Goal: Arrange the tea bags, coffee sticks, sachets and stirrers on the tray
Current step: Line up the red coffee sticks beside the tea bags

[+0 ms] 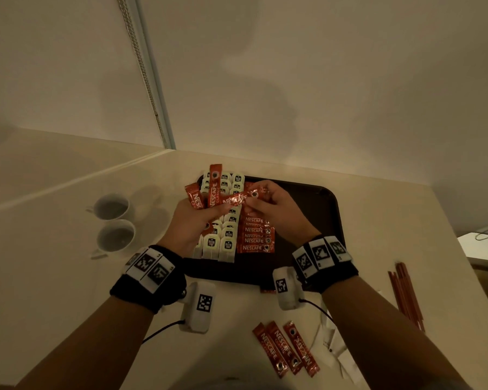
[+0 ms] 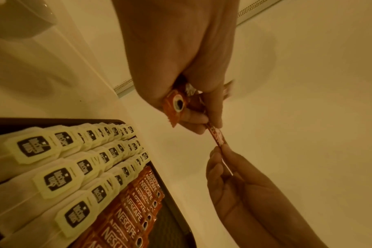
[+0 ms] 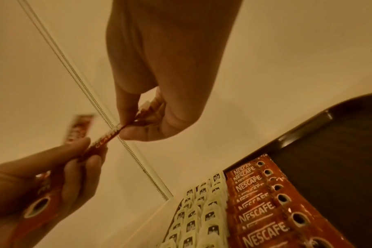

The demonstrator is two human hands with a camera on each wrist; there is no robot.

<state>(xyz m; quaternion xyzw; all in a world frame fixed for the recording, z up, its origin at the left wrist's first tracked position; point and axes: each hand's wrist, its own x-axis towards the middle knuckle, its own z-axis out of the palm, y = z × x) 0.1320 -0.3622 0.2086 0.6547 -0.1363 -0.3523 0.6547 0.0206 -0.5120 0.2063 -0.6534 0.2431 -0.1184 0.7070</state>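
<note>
Left hand: my left hand [image 1: 190,220] grips a fan of red coffee sticks [image 1: 206,192] above the tray's left side, fingers curled round them.
Right hand: my right hand [image 1: 273,204] pinches the end of one stick [image 1: 238,199] between thumb and fingertips; the other end sits in my left hand, so the stick spans the two hands.
Wrist views: the stick [image 2: 216,138] runs edge-on from my left hand [image 2: 181,58] to my right hand [image 2: 234,184]; from the other side it [image 3: 108,135] links my right hand [image 3: 166,67] to my left hand [image 3: 53,176].
Tray: a dark tray [image 1: 316,209] lies on the pale counter [image 1: 54,277], its right half bare.
Tea bags: rows of tagged tea bags [image 1: 220,243] fill the tray's left part, overlapping front to back.
Laid sticks: a column of sticks [image 1: 255,235] lies crosswise just right of the tea bags, touching them.
Loose sticks: three more [image 1: 286,350] lie side by side on the counter, near me, off the tray.
Stirrers: a bundle of red stirrers [image 1: 404,294] lies on the counter, well right of the tray.
Sachets: white packets [image 1: 335,344] lie near the loose sticks, too dim to read.
Cups: two white cups [image 1: 114,220] stand left of the tray.
</note>
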